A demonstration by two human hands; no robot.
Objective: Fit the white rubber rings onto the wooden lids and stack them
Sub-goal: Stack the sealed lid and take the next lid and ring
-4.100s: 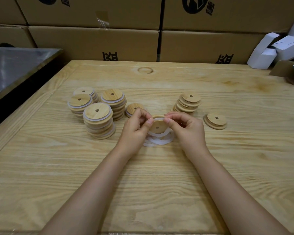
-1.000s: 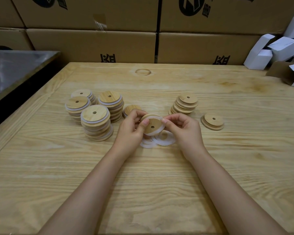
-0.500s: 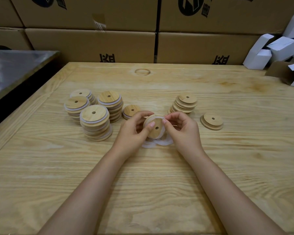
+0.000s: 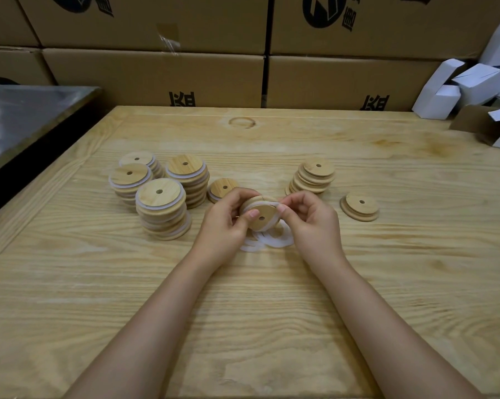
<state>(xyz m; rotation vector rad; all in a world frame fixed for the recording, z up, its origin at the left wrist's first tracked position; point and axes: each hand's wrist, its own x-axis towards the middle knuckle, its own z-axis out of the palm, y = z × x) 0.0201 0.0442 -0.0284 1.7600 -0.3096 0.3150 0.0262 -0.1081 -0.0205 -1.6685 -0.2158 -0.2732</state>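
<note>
Left hand (image 4: 225,223) and right hand (image 4: 309,223) both pinch the wooden lid (image 4: 261,216) mid-table, just over the loose rings (image 4: 280,241). Its white ring (image 4: 269,203) looks half-seated and could snap off if stretched unevenly. Beyond, toward the left edge, that wonky finished stack (image 4: 162,217) might topple when another lands.

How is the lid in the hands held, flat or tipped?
Tipped. The lid is held above the table, its flat face tilted toward the camera, gripped between the left hand and right hand.

Pale tan wooden lids (image 4: 160,194), white rubber rings (image 4: 274,240), brown cartons (image 4: 156,79) with black print, white boxes (image 4: 444,93)
</note>
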